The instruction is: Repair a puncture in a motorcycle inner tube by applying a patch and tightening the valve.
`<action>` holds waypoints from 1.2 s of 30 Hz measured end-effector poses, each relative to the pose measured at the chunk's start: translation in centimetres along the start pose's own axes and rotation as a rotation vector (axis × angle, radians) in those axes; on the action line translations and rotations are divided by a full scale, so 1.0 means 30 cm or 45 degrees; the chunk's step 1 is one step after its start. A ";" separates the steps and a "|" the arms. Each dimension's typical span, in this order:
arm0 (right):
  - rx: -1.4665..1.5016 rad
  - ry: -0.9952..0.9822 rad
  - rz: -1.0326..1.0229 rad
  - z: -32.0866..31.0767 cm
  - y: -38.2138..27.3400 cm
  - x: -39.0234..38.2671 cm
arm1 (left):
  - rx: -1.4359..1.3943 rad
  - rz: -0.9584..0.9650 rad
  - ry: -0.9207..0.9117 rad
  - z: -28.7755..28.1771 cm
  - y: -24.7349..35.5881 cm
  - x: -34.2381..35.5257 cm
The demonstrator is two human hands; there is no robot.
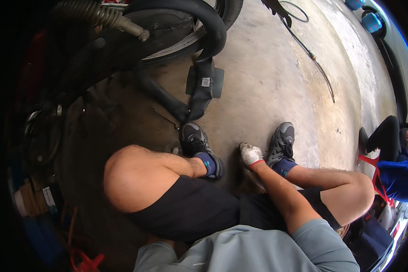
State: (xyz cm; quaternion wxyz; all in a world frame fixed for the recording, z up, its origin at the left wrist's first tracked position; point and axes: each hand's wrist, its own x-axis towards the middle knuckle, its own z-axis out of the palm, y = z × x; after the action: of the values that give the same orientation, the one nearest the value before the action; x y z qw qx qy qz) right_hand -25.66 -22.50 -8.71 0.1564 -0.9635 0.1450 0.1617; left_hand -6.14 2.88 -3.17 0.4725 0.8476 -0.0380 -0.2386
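My right hand (251,154), in a white knit glove with dirty fingers and a red cuff, is low between my shoes with its fingers curled. What it grips, if anything, is hidden; a dark shape shows beneath it. My left arm goes down behind my left thigh. A small greyish patch beside the left shoe (196,139) looks like part of my left glove (175,148), its fingers hidden in shadow. Ahead of that shoe, a black rubber inner tube (202,97) with a white label droops to the floor from the motorcycle wheel (177,50).
A shock absorber (122,25) and the dark motorcycle frame fill the upper left. A thin black cable (319,68) lies on the concrete floor (267,77). At right, a person in blue (399,179) sits by a red stool (377,174). A thin metal rod (167,119) lies near the tube.
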 end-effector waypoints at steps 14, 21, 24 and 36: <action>0.355 -0.100 0.315 -0.184 -0.094 0.146 | -0.237 -0.005 0.049 -0.121 0.074 0.035; 0.370 -0.098 0.449 -0.124 0.056 0.082 | -0.357 -0.086 -0.047 -0.024 0.044 0.023; 0.250 -0.122 0.211 -0.080 0.029 0.066 | -0.400 -0.105 -0.080 0.000 0.055 0.029; 0.334 0.008 0.365 -0.105 -0.128 0.147 | -0.583 -0.068 -0.121 -0.008 0.087 0.115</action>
State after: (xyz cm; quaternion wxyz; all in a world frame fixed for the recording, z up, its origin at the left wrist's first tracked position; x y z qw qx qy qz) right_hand -19.57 -21.12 -6.47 0.2554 -0.9049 0.3010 0.1591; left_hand -2.58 0.63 -2.21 0.6437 0.7067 0.0172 -0.2931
